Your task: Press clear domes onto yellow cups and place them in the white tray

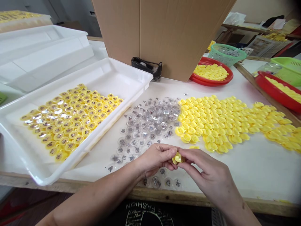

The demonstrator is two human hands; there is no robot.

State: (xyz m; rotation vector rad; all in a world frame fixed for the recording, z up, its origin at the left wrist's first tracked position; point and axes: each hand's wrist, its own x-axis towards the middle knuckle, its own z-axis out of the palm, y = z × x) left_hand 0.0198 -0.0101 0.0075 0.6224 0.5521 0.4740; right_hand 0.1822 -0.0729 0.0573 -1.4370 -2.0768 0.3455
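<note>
My left hand [157, 158] and my right hand [209, 175] meet near the table's front edge, both pinched on one small yellow cap [178, 158] held between the fingertips. Just beyond the hands lies a spread of clear round domes [148, 124] with dark bits inside. To the right of them is a wide heap of loose yellow caps [225, 121]. A white tray [113, 73] on the left holds several rows of finished yellow pieces [68, 117] with clear tops.
A big cardboard box [162, 31] stands behind, with a black tape dispenser [147, 66] at its foot. Red bowls [213, 82] [272, 91] of yellow caps and green baskets [227, 53] sit at the back right. Stacked white trays [42, 50] are at the far left.
</note>
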